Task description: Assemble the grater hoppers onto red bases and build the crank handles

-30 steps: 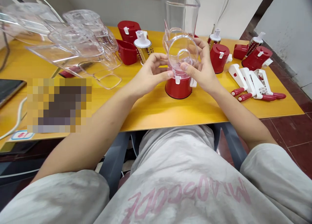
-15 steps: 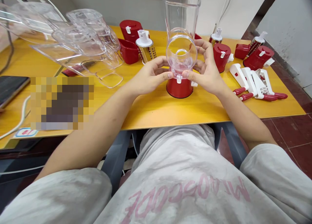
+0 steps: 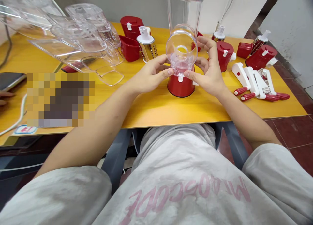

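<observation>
A clear plastic housing (image 3: 181, 50) with a round front opening and a tall chute sits on a red base (image 3: 180, 86) on the yellow table (image 3: 156, 107). My left hand (image 3: 149, 75) grips the housing from the left, thumb at its lower front by a white tab. My right hand (image 3: 207, 70) holds it from the right, fingers wrapped behind it and thumb at the front. The chute's top runs out of the frame.
Several clear housings (image 3: 73, 39) lie stacked at the back left. Red bases (image 3: 130, 25) and metal drums (image 3: 146, 47) stand behind; more red bases (image 3: 260, 55) and white cranks with red handles (image 3: 256, 86) lie at the right. Another person's fingers (image 3: 5, 97) show at the left edge.
The clear housing has been seated straighter on the red base and my thumbs have closed in on its lower front. The view has shifted slightly, and fingers appeared at the left edge.
</observation>
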`<control>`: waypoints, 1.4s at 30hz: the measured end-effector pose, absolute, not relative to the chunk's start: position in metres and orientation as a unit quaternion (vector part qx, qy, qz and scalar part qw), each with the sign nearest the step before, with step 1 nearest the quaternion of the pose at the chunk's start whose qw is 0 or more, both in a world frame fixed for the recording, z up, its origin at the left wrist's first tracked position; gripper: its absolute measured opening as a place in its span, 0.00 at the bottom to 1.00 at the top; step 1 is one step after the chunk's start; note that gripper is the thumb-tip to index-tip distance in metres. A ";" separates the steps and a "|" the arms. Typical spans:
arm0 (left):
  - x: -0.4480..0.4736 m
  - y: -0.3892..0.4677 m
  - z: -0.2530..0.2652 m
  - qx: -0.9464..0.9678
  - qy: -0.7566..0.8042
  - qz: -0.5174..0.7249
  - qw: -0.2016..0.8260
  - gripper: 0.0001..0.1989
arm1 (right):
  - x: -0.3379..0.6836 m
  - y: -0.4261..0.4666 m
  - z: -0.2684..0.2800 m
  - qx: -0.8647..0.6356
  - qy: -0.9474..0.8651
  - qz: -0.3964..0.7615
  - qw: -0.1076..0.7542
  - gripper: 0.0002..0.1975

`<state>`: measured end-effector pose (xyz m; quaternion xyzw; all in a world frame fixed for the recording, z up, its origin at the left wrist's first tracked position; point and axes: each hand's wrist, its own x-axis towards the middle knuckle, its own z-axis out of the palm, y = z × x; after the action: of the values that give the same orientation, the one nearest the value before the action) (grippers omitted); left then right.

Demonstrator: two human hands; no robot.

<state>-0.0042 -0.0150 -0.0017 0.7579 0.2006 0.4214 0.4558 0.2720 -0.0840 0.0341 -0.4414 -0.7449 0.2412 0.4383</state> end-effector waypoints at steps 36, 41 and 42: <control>0.012 -0.015 0.002 0.768 0.233 0.421 0.422 0.48 | 0.294 -0.055 0.022 -0.393 -0.751 0.260 0.462 0.71; 0.005 -0.007 0.007 0.782 0.236 0.393 0.422 0.44 | 0.309 -0.061 0.041 -0.434 -0.743 0.260 0.437 0.67; 0.003 -0.004 0.008 0.785 0.236 0.386 0.424 0.44 | 0.310 -0.063 0.044 -0.435 -0.741 0.253 0.445 0.66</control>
<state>0.0034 -0.0038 0.0081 0.7846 0.2357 0.3859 0.4242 0.3096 -0.0629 0.0435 -0.4346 -0.7407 0.2532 0.4454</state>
